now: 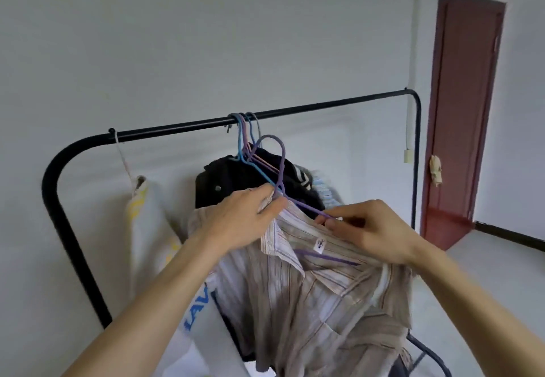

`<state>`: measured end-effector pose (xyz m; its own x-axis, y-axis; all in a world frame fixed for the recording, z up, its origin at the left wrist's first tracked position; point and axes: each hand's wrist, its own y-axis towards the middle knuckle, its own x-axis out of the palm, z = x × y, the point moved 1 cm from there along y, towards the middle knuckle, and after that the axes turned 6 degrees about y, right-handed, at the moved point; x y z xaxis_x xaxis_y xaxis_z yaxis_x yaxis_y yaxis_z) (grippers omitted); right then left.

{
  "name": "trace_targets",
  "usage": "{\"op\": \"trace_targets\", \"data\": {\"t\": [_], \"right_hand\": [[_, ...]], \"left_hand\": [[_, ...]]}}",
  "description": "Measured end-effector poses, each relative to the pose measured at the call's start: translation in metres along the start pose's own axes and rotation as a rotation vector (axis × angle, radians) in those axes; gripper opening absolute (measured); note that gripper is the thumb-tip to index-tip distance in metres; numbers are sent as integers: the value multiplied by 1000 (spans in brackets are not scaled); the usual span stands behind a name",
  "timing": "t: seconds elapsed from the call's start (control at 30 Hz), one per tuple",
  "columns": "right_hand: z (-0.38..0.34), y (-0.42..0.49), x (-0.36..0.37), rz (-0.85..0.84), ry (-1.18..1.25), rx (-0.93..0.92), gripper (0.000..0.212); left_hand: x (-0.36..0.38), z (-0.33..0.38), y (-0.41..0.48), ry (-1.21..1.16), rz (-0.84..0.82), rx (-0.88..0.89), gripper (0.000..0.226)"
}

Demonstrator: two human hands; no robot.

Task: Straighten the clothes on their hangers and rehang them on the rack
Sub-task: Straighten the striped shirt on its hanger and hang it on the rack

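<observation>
A beige striped shirt (321,294) hangs on a purple hanger (281,164) that is off the rail, its hook free in the air below the black rack rail (309,108). My left hand (244,220) grips the shirt's collar at the hanger's neck. My right hand (371,232) pinches the hanger's right arm and the shirt's shoulder. Behind them a dark garment (224,182) and a light blue striped one (324,188) hang from several coloured hangers (244,129) hooked on the rail.
A white and yellow cloth bag (147,223) hangs from the rail's left end. A white garment with blue letters (197,314) sits low at the left. A dark red door (463,117) stands at the right, with grey wall behind the rack.
</observation>
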<state>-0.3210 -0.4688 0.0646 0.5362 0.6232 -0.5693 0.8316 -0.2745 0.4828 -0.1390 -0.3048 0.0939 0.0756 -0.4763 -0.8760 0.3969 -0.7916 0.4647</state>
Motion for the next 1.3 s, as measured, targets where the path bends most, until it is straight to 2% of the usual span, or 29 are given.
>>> {"op": "trace_targets", "data": {"t": [0.1, 0.2, 0.27, 0.33, 0.4, 0.5, 0.6, 0.73, 0.83, 0.93, 1.1, 1.3], "right_hand": [[36, -49, -10, 114, 79, 139, 8], [75, -113, -11, 276, 108, 309, 11], [93, -156, -6, 335, 119, 427, 28], [103, -193, 4, 320, 112, 541, 61], [109, -224, 17, 296, 79, 620, 75], [104, -265, 40, 311, 9, 712, 72], [90, -297, 59, 336, -13, 761, 44], [80, -319, 84, 384, -194, 816, 35], [73, -325, 100, 471, -237, 795, 36], [64, -319, 110, 433, -466, 677, 33], [57, -303, 112, 515, -317, 646, 38], [47, -311, 89, 534, -376, 525, 37]], "left_hand": [[34, 33, -18, -47, 43, 56, 39], [79, 58, -49, -32, 58, 75, 32], [106, 68, -70, -128, 35, 59, 30], [130, 73, -87, -221, -32, 26, 27], [151, 79, -104, -259, -92, 19, 27], [182, 80, -129, -354, -209, 28, 30], [204, 76, -154, -415, -283, 54, 30], [212, 74, -182, -455, -346, 83, 19], [211, 77, -196, -503, -353, 126, 19], [209, 87, -199, -562, -304, 189, 18], [206, 112, -189, -621, -299, 309, 15], [195, 142, -175, -615, -357, 376, 20]]}}
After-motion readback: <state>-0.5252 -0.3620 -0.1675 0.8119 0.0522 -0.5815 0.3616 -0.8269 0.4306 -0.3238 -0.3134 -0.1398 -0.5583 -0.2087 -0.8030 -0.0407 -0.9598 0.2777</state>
